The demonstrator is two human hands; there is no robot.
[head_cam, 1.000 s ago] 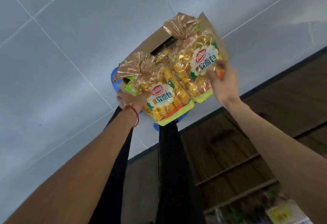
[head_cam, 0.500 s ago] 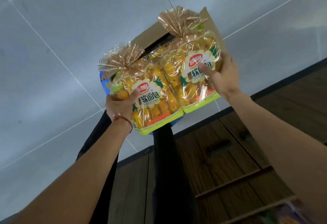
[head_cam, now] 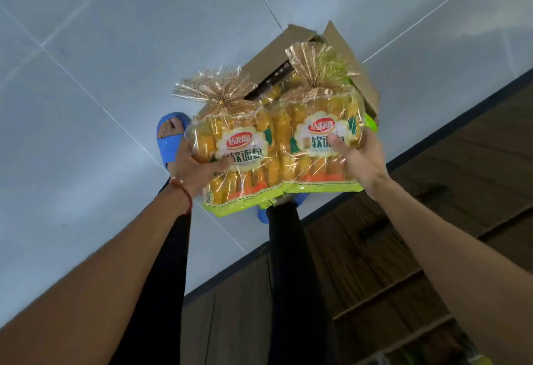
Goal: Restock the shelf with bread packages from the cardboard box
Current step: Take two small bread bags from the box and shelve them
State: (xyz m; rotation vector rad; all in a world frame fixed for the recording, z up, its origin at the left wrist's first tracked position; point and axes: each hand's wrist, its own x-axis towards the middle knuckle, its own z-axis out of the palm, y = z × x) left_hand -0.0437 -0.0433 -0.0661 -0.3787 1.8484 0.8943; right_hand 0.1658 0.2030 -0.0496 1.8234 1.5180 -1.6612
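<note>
Both arms reach forward. The left hand [head_cam: 193, 173] grips one bread package [head_cam: 239, 157], the right hand [head_cam: 362, 162] another [head_cam: 320, 136], side by side above the cardboard box [head_cam: 349, 56], tied tops pointing away.

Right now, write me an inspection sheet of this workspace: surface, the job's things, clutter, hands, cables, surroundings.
Surface: grey tiled floor, pale joint lines.
Job's things: left package and right package of bread, side by side, in front of the open cardboard box; yellow packaging shows inside the box.
Clutter: nothing seen.
Hands: left hand grips the left package, thumb on its front; right hand grips the right package, thumb on its label.
Cables: nothing seen.
Surroundings: dark wooden shelf unit on the right; blue slipper on the floor; red bracelet on the left wrist.
</note>
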